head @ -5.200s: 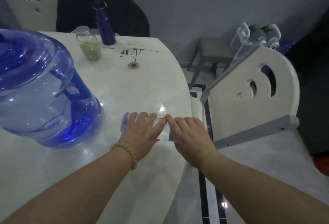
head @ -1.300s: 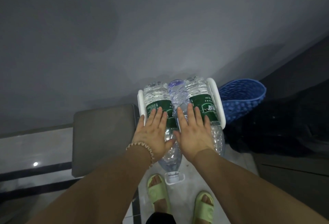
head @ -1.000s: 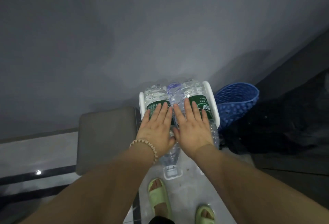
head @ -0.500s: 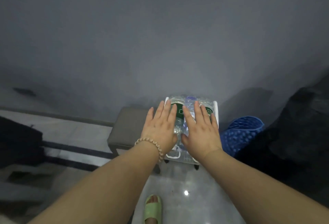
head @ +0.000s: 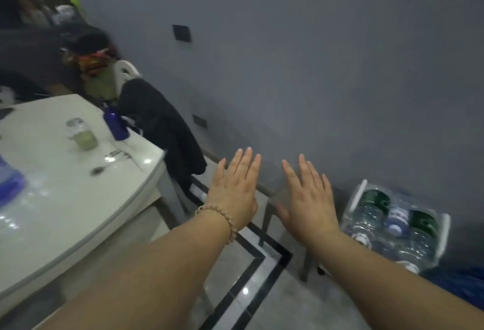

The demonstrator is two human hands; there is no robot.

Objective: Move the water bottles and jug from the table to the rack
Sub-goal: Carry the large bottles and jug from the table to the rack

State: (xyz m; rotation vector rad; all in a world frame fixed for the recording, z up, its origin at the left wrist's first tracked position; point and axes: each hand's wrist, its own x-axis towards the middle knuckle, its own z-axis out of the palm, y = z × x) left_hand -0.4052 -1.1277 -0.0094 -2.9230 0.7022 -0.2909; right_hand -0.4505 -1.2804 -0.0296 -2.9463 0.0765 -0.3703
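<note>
Both hands have come off the bottles and the view has swung back toward the desk. Now the left hand (head: 233,193) and right hand (head: 309,198) are flat, fingers straight and slightly spread, in mid-air, holding nothing and touching nothing. Low by the wall, right of the right hand, the rack (head: 357,194) has clear water bottles (head: 372,211) lying in it, two with green labels. On the desk (head: 78,198): blue jug (head: 9,180) cut off at the left edge of view, dark blue bottle (head: 115,125) upright near the far edge, lidded glass jar (head: 82,135) near it.
</note>
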